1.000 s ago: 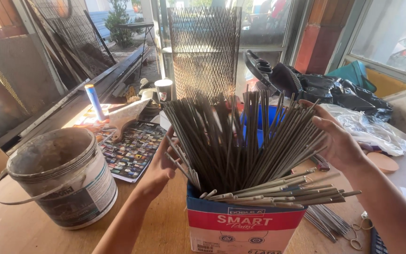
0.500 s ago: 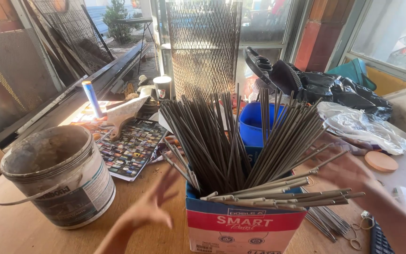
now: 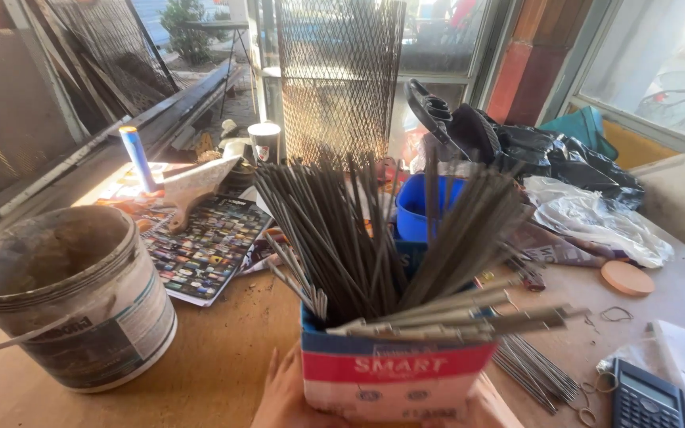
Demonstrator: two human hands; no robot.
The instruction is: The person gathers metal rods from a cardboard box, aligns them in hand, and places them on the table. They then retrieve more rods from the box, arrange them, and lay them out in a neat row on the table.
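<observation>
**Both hands low on the rod box**

Bottom centre of the frame: left hand point(image 3: 287, 396) and right hand point(image 3: 491, 406) press flat against the sides of the red, white and blue cardboard box point(image 3: 390, 376), fingers together, mostly cut off by the frame edge. Box stands upright on the wooden table point(image 3: 223, 372). Thin grey metal rods point(image 3: 374, 246) fan loosely from its top; likely heavy, top-loaded, soft-walled, so grip low, near the base. Left: dirty plastic bucket point(image 3: 65, 301). Farther back: blue tub point(image 3: 418, 210), mesh panel point(image 3: 338, 75).
</observation>
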